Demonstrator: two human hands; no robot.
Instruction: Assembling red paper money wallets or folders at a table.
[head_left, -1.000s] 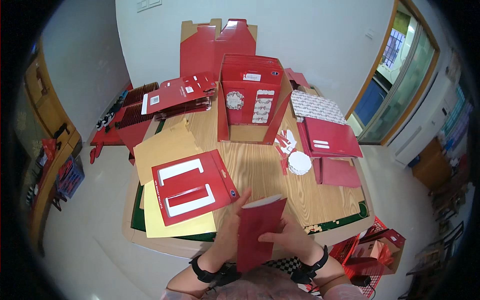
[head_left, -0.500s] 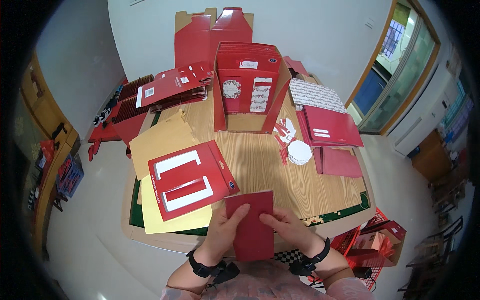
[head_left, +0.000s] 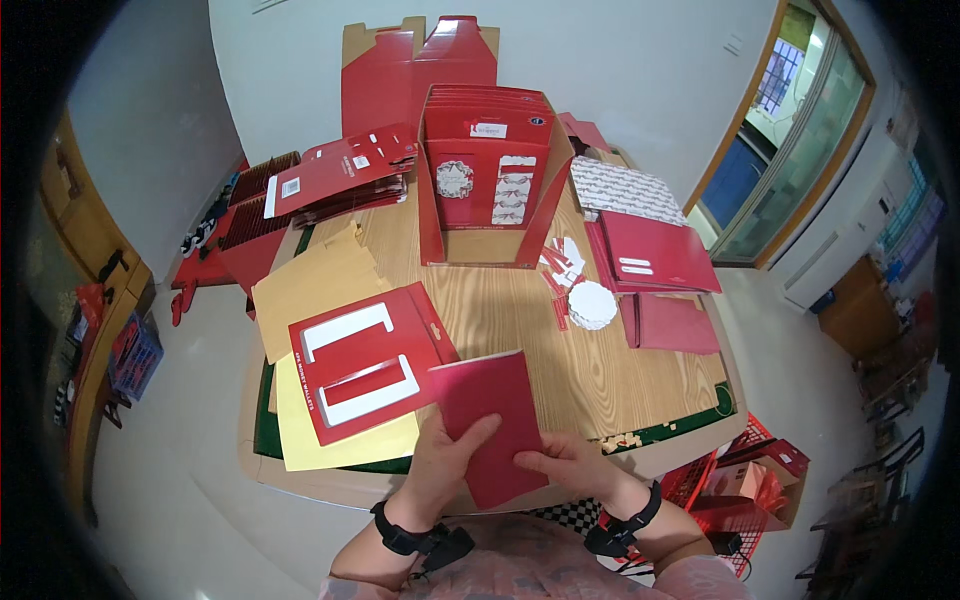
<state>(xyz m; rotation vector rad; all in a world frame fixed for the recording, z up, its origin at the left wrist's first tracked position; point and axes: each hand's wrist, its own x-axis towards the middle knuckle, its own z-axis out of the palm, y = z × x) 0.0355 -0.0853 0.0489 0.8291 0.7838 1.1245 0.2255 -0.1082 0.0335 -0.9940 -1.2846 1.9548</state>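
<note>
Between both hands, over the table's front edge, is a red paper wallet (head_left: pixel 487 400) with a pale strip along its top edge. My left hand (head_left: pixel 445 462) grips its left side, thumb lying across the front and fingers behind. On the lower right edge, my right hand (head_left: pixel 575 463) pinches it with the thumb on top; the fingers underneath are partly hidden. Just left of the wallet lies a flat red card package (head_left: pixel 425 345) with white cut-out areas, resting partly on a yellow sheet (head_left: pixel 350 450) and a tan card sheet (head_left: pixel 320 280).
An upright red display box (head_left: pixel 490 250) holding several packs stands mid-table. Right of it are white scalloped tags (head_left: pixel 592 305), small label strips (head_left: pixel 560 262), red wallets (head_left: pixel 680 325) and patterned paper sheets (head_left: pixel 625 190). Stacked red packages (head_left: pixel 345 170) sit at the left; a red basket (head_left: pixel 690 485) is below right.
The wallet has tilted, its top swinging up and to the left. My right thumb has slid lower along its right edge. The view has shifted slightly.
</note>
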